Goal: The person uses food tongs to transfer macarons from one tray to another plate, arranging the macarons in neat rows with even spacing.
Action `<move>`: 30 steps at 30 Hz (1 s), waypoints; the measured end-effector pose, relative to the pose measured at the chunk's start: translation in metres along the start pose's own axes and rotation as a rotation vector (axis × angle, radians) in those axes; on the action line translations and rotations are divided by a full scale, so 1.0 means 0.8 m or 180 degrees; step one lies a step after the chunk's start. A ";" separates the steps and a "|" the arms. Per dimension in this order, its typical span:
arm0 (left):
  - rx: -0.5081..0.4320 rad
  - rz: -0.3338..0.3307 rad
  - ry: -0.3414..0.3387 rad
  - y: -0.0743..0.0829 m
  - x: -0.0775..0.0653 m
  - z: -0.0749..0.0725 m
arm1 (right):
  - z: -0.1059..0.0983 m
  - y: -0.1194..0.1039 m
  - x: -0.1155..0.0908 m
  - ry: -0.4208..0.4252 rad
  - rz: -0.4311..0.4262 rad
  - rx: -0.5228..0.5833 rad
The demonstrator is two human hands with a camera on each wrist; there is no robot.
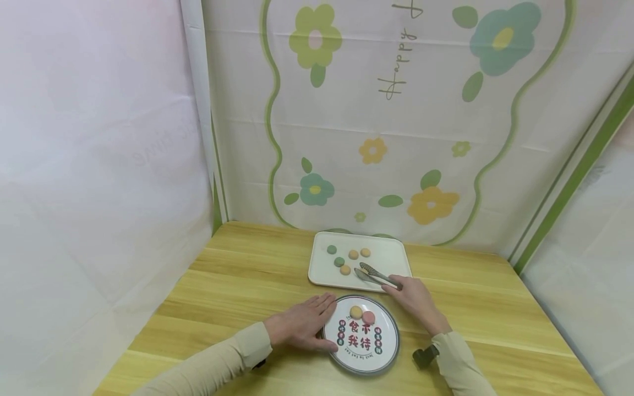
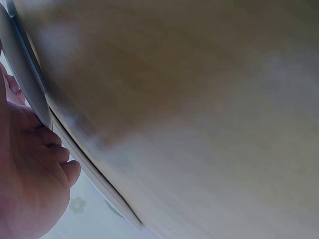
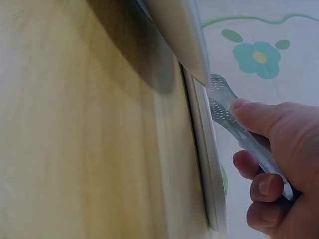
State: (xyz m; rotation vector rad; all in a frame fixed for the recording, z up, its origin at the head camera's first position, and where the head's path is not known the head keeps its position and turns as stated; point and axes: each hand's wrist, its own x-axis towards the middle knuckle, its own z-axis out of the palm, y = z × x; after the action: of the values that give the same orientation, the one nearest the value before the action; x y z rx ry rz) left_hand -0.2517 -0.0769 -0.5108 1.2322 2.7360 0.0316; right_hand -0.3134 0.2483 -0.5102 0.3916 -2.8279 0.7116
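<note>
My right hand (image 1: 413, 297) grips metal tongs (image 3: 249, 139), whose perforated tips reach over the white tray (image 1: 396, 258). Whether anything lies between the tips, I cannot tell. On that tray are green macarons (image 1: 332, 249) and orange-yellow macarons (image 1: 353, 254), several in all. My left hand (image 1: 304, 323) rests with extended fingers against the left rim of a round white plate (image 1: 366, 357) printed with red characters. A yellow macaron (image 1: 356, 312) and a pink macaron (image 1: 369, 318) sit side by side toward the plate's far edge.
Plate and tray stand on a wood-grain table (image 1: 238, 286), the tray behind the plate. A flower-printed cloth (image 1: 337, 121) hangs right behind the tray. White cloth walls (image 1: 99, 165) close off both sides. A dark wrist strap (image 1: 426, 356) shows at the right cuff.
</note>
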 end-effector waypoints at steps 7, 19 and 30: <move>-0.0014 -0.0007 -0.0015 0.000 0.000 0.001 | -0.003 0.001 0.000 0.0015 0.0011 -0.0002; 0.0021 0.0039 0.0002 0.001 -0.003 -0.004 | -0.005 0.003 -0.001 0.0060 -0.0018 0.0003; 0.0005 0.0018 -0.0041 0.001 -0.003 -0.004 | -0.005 0.010 -0.003 0.0068 0.0042 0.0005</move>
State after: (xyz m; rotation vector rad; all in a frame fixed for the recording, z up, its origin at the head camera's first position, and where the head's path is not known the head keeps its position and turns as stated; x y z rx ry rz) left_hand -0.2501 -0.0784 -0.5070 1.2364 2.7221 0.0220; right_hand -0.3131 0.2575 -0.5110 0.3636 -2.8126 0.7163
